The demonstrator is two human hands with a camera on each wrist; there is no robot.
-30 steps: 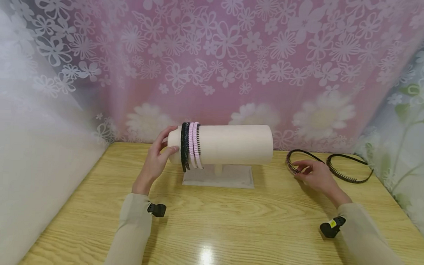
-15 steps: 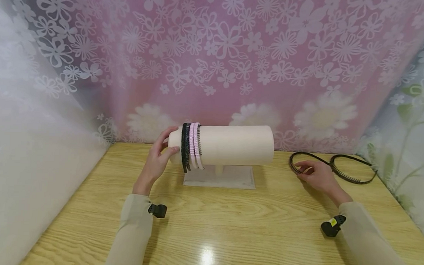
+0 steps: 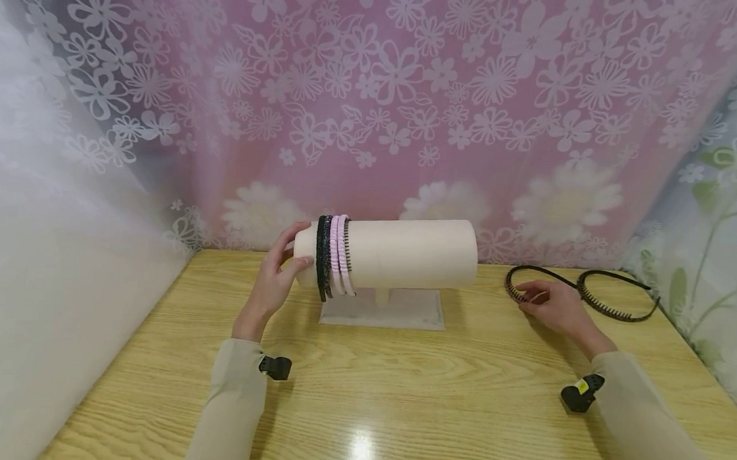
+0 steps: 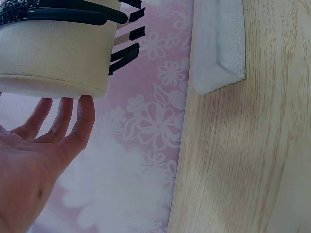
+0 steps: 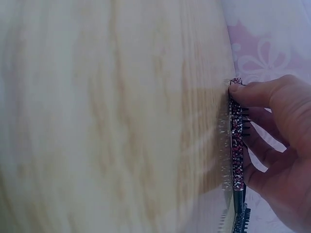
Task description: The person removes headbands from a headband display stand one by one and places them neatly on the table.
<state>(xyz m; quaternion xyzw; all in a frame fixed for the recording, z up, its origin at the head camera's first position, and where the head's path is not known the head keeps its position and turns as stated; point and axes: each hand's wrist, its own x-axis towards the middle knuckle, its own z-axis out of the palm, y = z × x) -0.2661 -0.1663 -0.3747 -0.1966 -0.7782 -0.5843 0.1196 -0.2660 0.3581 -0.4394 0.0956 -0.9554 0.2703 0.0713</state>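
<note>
At right, fingers [image 3: 533,286] hold headband [image 5: 237,155]; at left, cylinder [image 3: 413,252].

No legible text, brand, number or sign in any view. Only label-like item: small bright yellow sticker [image 3: 582,386] on the black plastic wrist camera [image 3: 576,402] at the person's right cuff, seen in the head view. Too small to tell whether anything is printed on it. Matching black plastic camera on the left cuff [image 3: 275,368]: any marking too small to read.
</note>
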